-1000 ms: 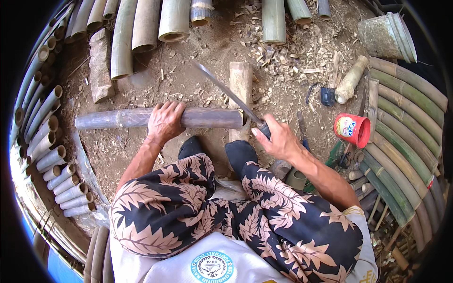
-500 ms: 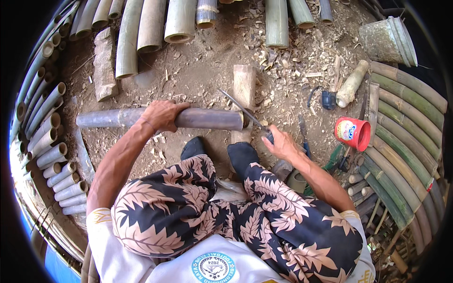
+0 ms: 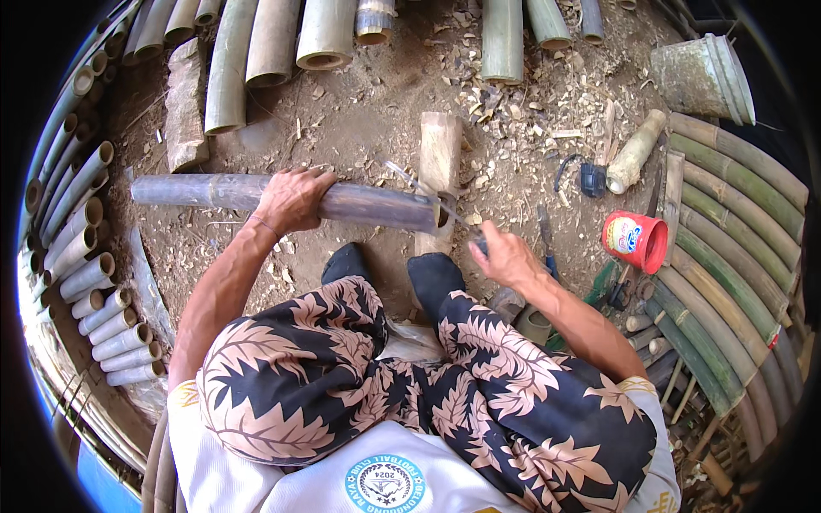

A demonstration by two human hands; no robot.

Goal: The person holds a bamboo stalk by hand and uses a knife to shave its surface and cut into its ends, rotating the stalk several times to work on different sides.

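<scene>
A dark brownish-purple bamboo tube (image 3: pixel 369 203) lies crosswise in front of my feet. My left hand (image 3: pixel 295 199) is wrapped over its middle from above. The right part of the tube rests on a pale wooden block (image 3: pixel 440 141), its open end facing right. In my right hand (image 3: pixel 510 254), by a dark handle, is a long narrow-bladed knife (image 3: pixel 416 181). The blade slants away to the left across the tube's right end and is blurred by motion. Whether its edge touches the rim, I cannot tell.
Cut bamboo tubes (image 3: pixel 325 34) line the far side and the left. At right stand a red tub (image 3: pixel 635 242), a worn bucket (image 3: pixel 703 79) and bamboo lengths (image 3: pixel 727 205). Another blade (image 3: pixel 547 235) lies beside my right hand. Chips litter the dirt floor.
The bamboo tube's left end has swung away from me, so the tube now slants, and my left hand stays on it. The knife has shifted slightly up and left across the tube's end.
</scene>
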